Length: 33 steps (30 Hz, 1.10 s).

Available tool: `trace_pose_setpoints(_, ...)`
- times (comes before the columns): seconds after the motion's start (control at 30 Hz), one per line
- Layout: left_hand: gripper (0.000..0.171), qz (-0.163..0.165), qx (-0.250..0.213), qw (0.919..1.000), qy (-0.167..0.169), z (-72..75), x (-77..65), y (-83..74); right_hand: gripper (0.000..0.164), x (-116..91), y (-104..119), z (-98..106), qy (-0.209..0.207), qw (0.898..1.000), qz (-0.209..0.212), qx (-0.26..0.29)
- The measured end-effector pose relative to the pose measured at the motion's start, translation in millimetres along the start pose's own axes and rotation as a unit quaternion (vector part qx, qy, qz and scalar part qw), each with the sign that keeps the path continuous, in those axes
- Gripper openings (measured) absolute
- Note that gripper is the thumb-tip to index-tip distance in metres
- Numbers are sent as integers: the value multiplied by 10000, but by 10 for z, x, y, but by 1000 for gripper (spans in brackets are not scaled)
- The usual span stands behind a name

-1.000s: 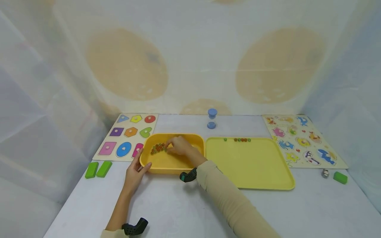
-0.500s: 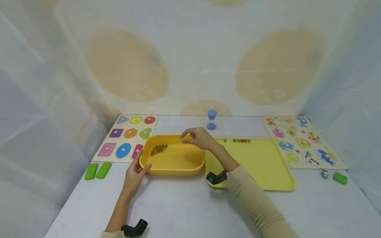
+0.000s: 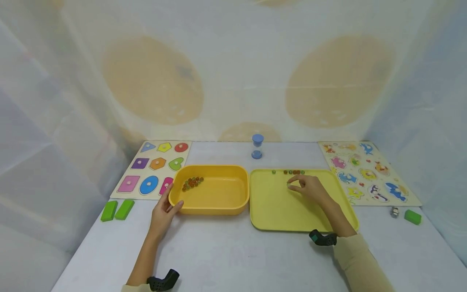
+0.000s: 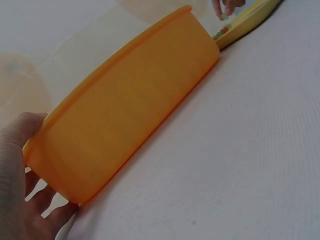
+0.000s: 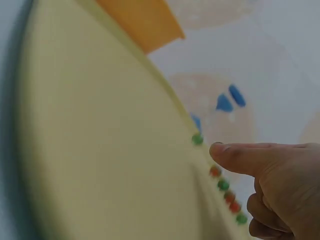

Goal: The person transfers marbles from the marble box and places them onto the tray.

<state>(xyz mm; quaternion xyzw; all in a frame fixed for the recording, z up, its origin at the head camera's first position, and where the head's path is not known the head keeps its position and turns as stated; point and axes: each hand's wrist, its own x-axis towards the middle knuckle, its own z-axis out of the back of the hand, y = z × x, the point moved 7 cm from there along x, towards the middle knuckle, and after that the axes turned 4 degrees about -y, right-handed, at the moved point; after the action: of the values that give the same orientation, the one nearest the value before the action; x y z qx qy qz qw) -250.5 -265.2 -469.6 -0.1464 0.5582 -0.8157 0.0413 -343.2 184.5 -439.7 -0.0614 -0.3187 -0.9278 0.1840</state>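
My left hand (image 3: 161,214) grips the left end of a deep orange-yellow tub (image 3: 209,211), thumb at the front rim and fingers under the side in the left wrist view. Inside, small red and green glass marbles (image 3: 191,183) cluster at the left. Over the flat yellow tray (image 3: 273,217), my right hand (image 3: 310,190) pinches a pale green marble (image 4: 224,17) between thumb and forefinger. Along the tray's far edge runs a row of red and green marbles (image 5: 229,196). One green marble (image 5: 197,139) stands apart to their left, a gap between.
Behind the tub and tray stands a blue sand timer (image 3: 257,147). A shape puzzle board (image 3: 155,174) lies left, an animal puzzle board (image 3: 368,172) right. Green blocks (image 3: 124,209) lie at the left, another green block (image 3: 412,217) and a small metal bell (image 3: 394,212) at the right.
My right hand has lifted a marble out of the tub and carried it right, over the tray near the row. The left hand has kept its hold on the tub.
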Motion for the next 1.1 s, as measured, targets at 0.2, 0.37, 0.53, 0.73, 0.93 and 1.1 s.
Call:
trace_pose_setpoints(0.2, 67, 7, -61, 10000, -23, 14, -5, -6, 29, -72, -225, -38, 52, 9997, -221, -60)
trace_pose_setpoints(0.37, 67, 100, -11, 9999, -1, 5, -6, -15, 35, 102, 44, 75, -325, 9993, 164, -93)
trace_pose_setpoints(0.53, 66, 124, -6, 9999, 19, 2, 1, -8, 27, 457, 668, -33, -506, 9946, 856, 306)
trace_pose_setpoints(0.73, 66, 109, 2, 9999, -5, 8, 9, 5, 21, 884, 1462, -543, -18, 9887, 1346, 664)
trace_pose_setpoints(0.93, 66, 69, -43, 10000, 54, 10, 4, 10, 24, 1158, 1950, -1114, 725, 9850, 1538, 284)
trace_pose_setpoints(1.1, 65, 56, -101, 9999, 79, -3, 4, 9, 28, 1276, 2026, -1494, 1338, 9838, 1195, 3)
